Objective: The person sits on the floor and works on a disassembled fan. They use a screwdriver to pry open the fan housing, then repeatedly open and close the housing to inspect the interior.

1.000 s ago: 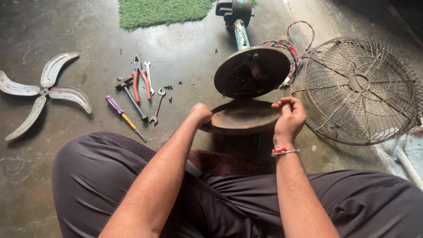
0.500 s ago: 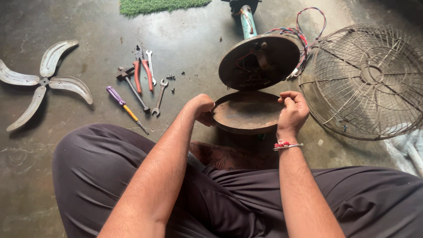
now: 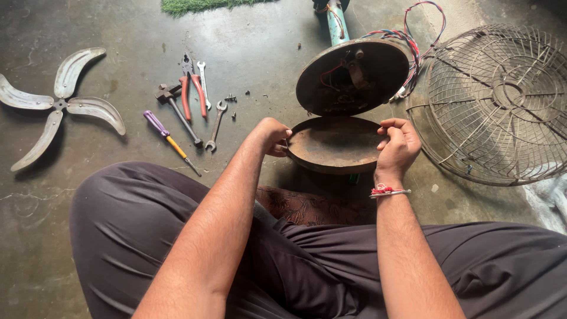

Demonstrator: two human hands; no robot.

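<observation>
I hold a round rusty metal cover plate (image 3: 333,143) level above the floor in front of my knees. My left hand (image 3: 270,137) grips its left rim and my right hand (image 3: 398,145) grips its right rim. Just beyond it the round fan base (image 3: 353,77) stands tilted on edge, its open underside showing a small part and red and blue wires (image 3: 413,41). A teal stand pole (image 3: 335,20) runs away from the base.
A wire fan guard (image 3: 496,103) lies at the right. A metal fan blade (image 3: 56,103) lies at the far left. Red-handled pliers (image 3: 192,94), wrenches (image 3: 215,124), a hammer (image 3: 177,112), a purple-handled screwdriver (image 3: 165,137) and small screws lie on the concrete floor.
The view has shifted slightly. My hands keep their grip on the cover plate, which has come a little lower and closer to me, away from the tilted base.
</observation>
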